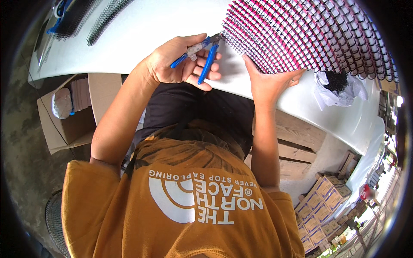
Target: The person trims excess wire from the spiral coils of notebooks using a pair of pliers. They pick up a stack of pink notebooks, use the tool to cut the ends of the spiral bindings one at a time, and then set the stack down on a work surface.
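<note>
Blue pliers (208, 64) are held by the left grip (178, 71) at the near-left corner of a pink-and-black coil mesh (301, 38) on the table (142, 43).
The pliers are cradled loosely between thumb and half-spread fingers, their 2 handles standing apart, presumably so the tips can be aimed at the corner; whether wire is caught in them cannot be told. The right grip (267, 84) is spread wide, thumb well apart from fingers, against the mesh's near edge, probably to steady it; whether that edge is clasped cannot be told, as some fingers are hidden.
</note>
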{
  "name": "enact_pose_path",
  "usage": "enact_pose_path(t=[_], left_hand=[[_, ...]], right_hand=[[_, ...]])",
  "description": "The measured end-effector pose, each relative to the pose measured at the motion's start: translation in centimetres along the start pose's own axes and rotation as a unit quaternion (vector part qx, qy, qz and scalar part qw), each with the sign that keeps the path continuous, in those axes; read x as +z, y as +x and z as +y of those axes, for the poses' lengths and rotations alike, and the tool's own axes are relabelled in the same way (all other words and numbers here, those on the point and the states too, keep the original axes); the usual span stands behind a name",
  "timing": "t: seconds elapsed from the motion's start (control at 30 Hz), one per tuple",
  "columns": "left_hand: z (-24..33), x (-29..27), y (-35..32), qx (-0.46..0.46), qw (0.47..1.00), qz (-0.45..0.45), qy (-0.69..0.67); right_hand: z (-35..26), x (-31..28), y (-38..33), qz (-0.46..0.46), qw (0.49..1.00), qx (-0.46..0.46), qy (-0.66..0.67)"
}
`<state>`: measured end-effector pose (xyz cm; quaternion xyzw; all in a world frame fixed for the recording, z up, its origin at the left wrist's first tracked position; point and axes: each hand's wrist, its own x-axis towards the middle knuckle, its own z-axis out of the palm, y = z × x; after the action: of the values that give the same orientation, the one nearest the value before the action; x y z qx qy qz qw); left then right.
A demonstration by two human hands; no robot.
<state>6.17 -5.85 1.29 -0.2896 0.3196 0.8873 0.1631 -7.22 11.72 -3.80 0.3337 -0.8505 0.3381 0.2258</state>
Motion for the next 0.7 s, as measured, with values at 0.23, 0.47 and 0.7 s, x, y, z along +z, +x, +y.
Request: enact_pose_path(t=[0.23,0.47,0.7], left_hand=[[1.1,2.8,0.0,0.016,0.803,0.204,0.559],[1.1,1.1,-0.5,-0.026,0.994,0.071,0.076],[0.7,2.5,0.0,0.069,0.733,0.216,0.641]], right_hand=[[0.8,0.3,-0.4,-0.015,1.000,-0.018,0.006],[0.9,-0.1,-0.7,-0.045,0.999,-0.016,-0.004],[1.0,0.0,-0.9,-0.020,0.999,-0.028,0.022]])
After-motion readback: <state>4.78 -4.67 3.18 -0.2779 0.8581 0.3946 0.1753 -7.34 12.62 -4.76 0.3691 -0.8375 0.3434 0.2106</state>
